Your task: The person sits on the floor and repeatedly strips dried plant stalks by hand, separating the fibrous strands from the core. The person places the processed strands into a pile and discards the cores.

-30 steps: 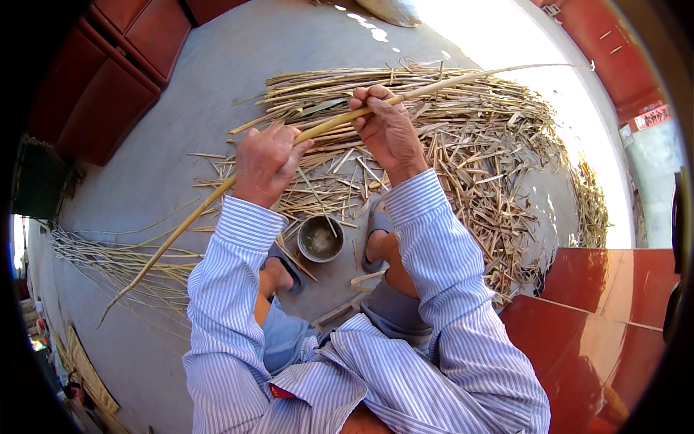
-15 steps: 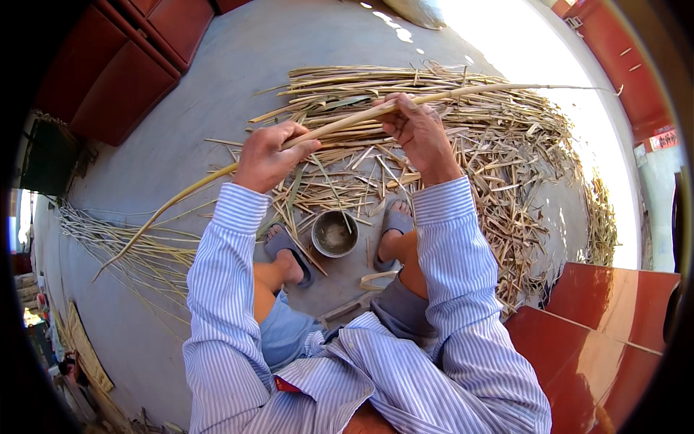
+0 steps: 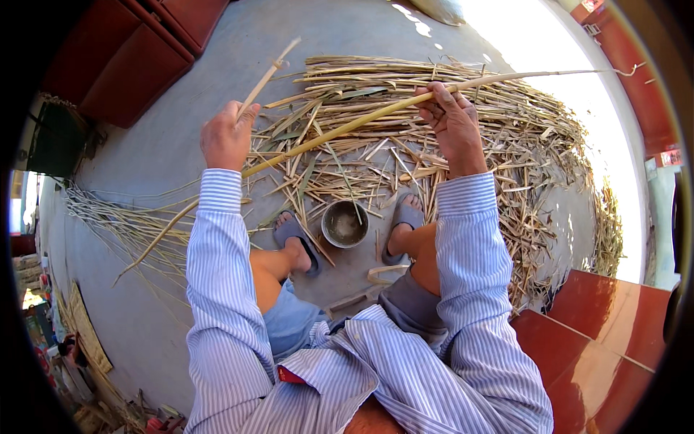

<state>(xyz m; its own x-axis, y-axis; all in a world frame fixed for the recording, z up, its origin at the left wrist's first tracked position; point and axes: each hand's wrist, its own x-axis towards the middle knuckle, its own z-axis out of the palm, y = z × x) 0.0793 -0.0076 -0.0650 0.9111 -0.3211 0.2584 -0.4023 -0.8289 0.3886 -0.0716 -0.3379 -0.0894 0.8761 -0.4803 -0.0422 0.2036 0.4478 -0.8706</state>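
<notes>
Your right hand (image 3: 450,119) has the long stalk (image 3: 354,129) pinched between thumb and fingers, toward its thinner, paler end. Your left hand (image 3: 228,139) is closed around a short pale strip (image 3: 262,84), whose frayed tip points up and away from you; that fist is off the stalk. The stalk slants across in front of you, in the air above the floor (image 3: 134,315): its thin tip reaches out toward the floor's sunlit right side, and its other end passes beneath your left cuff (image 3: 220,189) and comes out over the left side.

At the floor's far side, beyond your hands, lies the pile of stalks (image 3: 347,72), with the loose husks (image 3: 531,192) spreading nearer and to the right. The metal bowl (image 3: 342,228) sits between your sandals (image 3: 295,235). Thin branches (image 3: 126,217) fan out along the left. You have open grey floor between the far-left red furniture (image 3: 119,69) and the pile, and more at the near left; red panels (image 3: 578,318) bound the near right corner.
</notes>
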